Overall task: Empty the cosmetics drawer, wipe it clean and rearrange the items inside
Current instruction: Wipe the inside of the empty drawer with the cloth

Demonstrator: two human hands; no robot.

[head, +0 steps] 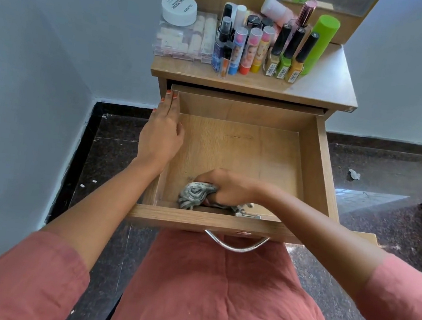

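head view looks down on the cloth point(195, 193), a crumpled grey-and-white rag bunched at the front left corner of the drawer point(318, 167), on its floor and close against the front panel. it looks soft, light and limp. i judge it would fold and drag rather than glide, so it works best balled in the palm, with a loose end pushed into the corners. the right hand point(227, 188) is clenched around it, fingers curled over the wad, the wrist reaching in over the front edge.

the drawer stands well open and i see nothing else inside, only bare wooden floor with a faint dark mark near the middle. it is stiff board, and a hard rub would likely shift it on its runners. the left hand point(161, 132) lies along the top of the left wall, fingers straight and released, grasping nothing. a curved metal handle point(237, 242) hangs below the front panel.

on the tabletop point(325, 86) beyond, the cosmetics stand crowded: a white jar point(179, 9) on a clear box point(184, 39), nail polish bottles point(286, 54) and a green tube point(321, 43). these look small, hard, smooth and tippy, so each is better taken round the body than by the cap.
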